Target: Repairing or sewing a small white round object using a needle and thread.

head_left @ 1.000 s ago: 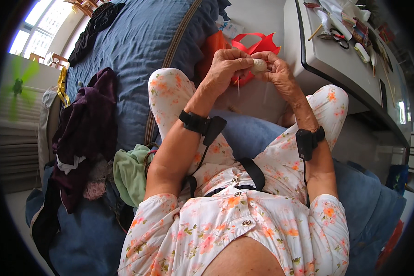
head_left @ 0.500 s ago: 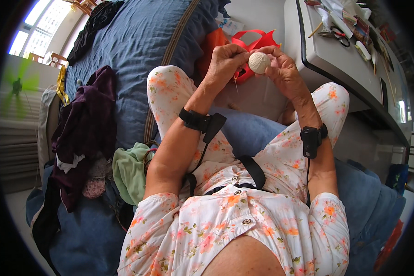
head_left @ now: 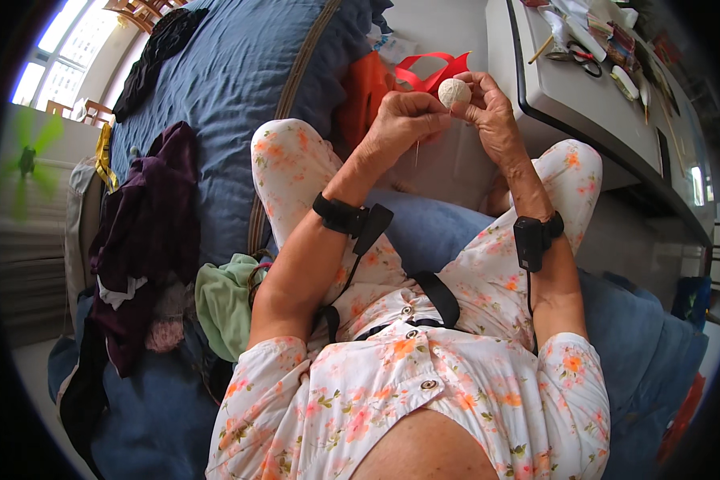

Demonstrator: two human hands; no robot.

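A small cream ball with a ridged, wound-looking surface (head_left: 454, 92) is held between the fingers and thumb of my right hand (head_left: 494, 116), above the gap between my knees. My left hand (head_left: 404, 126) is just to the left of the ball and slightly nearer me, its thumb and forefinger pinched together. A thin pale thread (head_left: 417, 154) hangs beneath those fingers; how it runs inside the grip is hidden. Behind both hands are a red bag strap (head_left: 424, 66) and an orange-red bag (head_left: 362, 100).
A blue-covered bed or cushion (head_left: 240, 88) rises at the left. Dark purple clothing (head_left: 148, 208) and a light green cloth (head_left: 224, 300) lie nearer. At the right, a white table (head_left: 552, 88) bears scissors (head_left: 589, 64) and packets. A green fan (head_left: 29, 160) stands far left.
The ball has shifted slightly up and away from me in my right hand. My left hand has moved a little toward me, and its pinching fingers now sit lower beside the ball.
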